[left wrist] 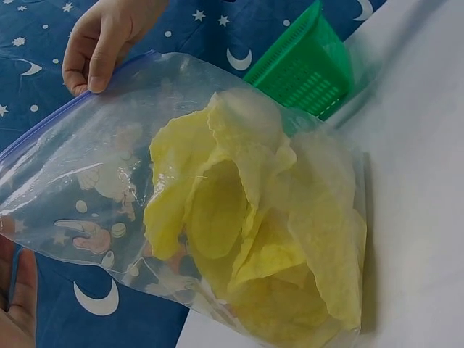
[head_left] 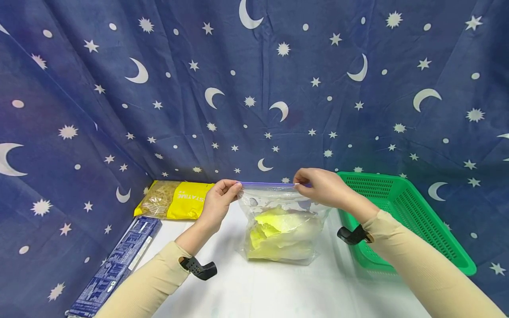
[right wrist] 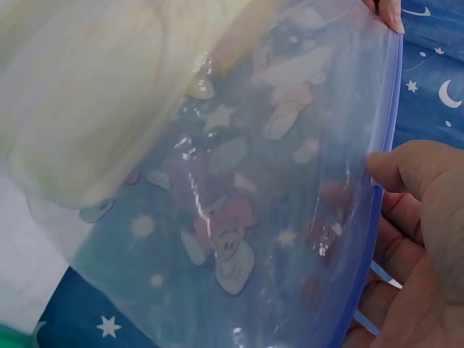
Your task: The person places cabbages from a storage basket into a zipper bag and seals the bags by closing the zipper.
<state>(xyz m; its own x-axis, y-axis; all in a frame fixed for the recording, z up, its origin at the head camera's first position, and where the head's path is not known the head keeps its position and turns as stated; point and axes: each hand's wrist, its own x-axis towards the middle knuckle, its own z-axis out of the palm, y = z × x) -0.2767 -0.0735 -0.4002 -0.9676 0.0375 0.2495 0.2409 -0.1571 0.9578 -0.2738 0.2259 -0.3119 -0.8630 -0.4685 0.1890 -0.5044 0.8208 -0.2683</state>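
Note:
A clear zip bag [head_left: 283, 260] with a purple zip strip along its top stands upright on the white table. Inside it are pale yellow-green cabbage leaves [left wrist: 217, 210]. My left hand [head_left: 216, 205] pinches the bag's left top corner between thumb and fingers. Toward the right end of the strip, my right hand [head_left: 324, 187] pinches the zip between thumb and forefinger; the right wrist view shows the thumb on a small white slider there. Printed cartoon figures show on the bag's upper part. The strip runs straight between both hands.
A green plastic basket [head_left: 413, 207] stands at the right, partly behind my right forearm. Back left lies a yellow pasta bag [head_left: 187, 205], with a long blue package [head_left: 119, 265] in front of it. A blue curtain [head_left: 254, 88] hangs behind the white table [head_left: 238, 291].

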